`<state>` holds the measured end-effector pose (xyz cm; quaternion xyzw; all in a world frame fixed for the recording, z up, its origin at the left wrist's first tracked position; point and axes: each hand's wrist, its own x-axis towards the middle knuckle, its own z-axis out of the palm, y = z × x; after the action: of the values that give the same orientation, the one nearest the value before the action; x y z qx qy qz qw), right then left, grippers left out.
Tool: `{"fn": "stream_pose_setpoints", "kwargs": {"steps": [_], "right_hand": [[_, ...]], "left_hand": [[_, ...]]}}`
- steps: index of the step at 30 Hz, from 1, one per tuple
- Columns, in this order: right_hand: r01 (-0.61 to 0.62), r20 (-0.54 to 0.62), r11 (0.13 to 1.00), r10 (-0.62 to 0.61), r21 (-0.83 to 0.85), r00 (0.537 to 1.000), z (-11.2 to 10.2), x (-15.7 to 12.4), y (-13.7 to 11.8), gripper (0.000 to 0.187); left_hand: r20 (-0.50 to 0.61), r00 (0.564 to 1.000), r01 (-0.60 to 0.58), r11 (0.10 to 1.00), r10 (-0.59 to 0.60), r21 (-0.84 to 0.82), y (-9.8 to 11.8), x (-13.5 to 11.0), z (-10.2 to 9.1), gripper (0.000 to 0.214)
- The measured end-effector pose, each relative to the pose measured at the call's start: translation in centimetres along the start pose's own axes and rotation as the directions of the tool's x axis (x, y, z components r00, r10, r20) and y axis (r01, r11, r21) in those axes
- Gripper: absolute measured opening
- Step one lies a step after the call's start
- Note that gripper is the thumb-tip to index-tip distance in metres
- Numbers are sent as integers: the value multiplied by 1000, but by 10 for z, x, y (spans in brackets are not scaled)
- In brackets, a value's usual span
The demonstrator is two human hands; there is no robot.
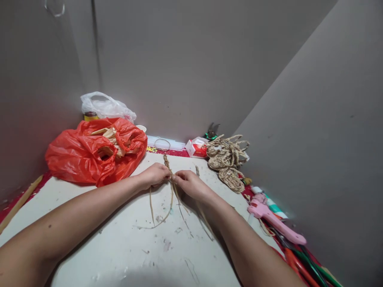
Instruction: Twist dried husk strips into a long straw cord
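Note:
A braid of dried plant fibre (166, 160) lies on the white board (125, 247), its finished end pointing away from me. My left hand (155, 174) pinches it from the left, and my right hand (190, 183) pinches it from the right, so the fingertips almost meet. Several loose strands (171, 205) hang from the pinch and spread over the board toward me. Another fibre piece (197, 170) shows behind my right hand and comes out again below the wrist. The exact grip of the fingertips is partly hidden.
A red plastic bag (77, 155) with dried husks stands at the left, a white bag (104, 105) behind it. Woven straw slippers (227, 153), a tissue pack (197, 147) and pliers (212, 132) sit at the back right. A pink glue gun (275, 219) lies along the right edge.

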<state>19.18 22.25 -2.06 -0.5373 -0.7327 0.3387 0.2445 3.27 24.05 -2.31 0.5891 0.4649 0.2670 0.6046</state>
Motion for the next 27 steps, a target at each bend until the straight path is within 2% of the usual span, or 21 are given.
{"fn": "stream_pose_setpoints", "kwargs": {"steps": [3,5,10,13,16,18,20,21,22,23,24,25,26,27], "right_hand": [[-109,-2,994,109,-9,994,-7,-5,-8,23],[-133,-1,991,133,23,991,-8,-8,-15,23],[-131,63,984,124,122,990,13,-13,-24,25],[-82,4,995,82,53,997,28,-17,-23,22],[-30,-26,1000,31,7,999,32,-25,-29,22],[-9,121,1000,7,14,993,24,-33,-39,26],[-37,363,997,11,65,932,10,-39,-48,29],[-80,444,992,29,98,896,2,-40,-52,30],[-120,424,984,53,132,904,-6,-39,-53,33],[-126,291,977,72,171,954,-13,-37,-52,36],[-98,82,973,82,211,993,-19,-33,-49,40],[-56,-142,969,92,241,986,-23,-28,-45,41],[-22,-300,965,103,262,948,-25,-23,-39,41],[-14,-366,958,123,286,923,-23,-17,-32,39]], "left_hand": [[-29,1000,-3,999,5,40,1,-2,2,20],[-57,998,4,999,-1,51,2,-4,3,19],[-60,998,-37,999,37,3,0,-5,4,20],[-33,999,-25,996,22,-89,-2,-5,3,24],[10,1000,-26,985,28,-171,-3,-7,2,26],[36,998,-39,978,48,-204,-1,-8,0,23],[52,998,-28,970,42,-243,2,-8,-3,16],[62,998,-12,963,30,-271,5,-9,-4,14],[72,997,8,955,14,-297,7,-9,-6,13],[84,996,29,948,-3,-318,9,-9,-7,13],[98,995,48,942,-16,-332,10,-9,-8,13],[113,993,63,939,-25,-339,11,-9,-9,13],[128,991,75,937,-32,-342,11,-8,-9,14],[140,990,81,935,-34,-344,10,-8,-9,14]]}}
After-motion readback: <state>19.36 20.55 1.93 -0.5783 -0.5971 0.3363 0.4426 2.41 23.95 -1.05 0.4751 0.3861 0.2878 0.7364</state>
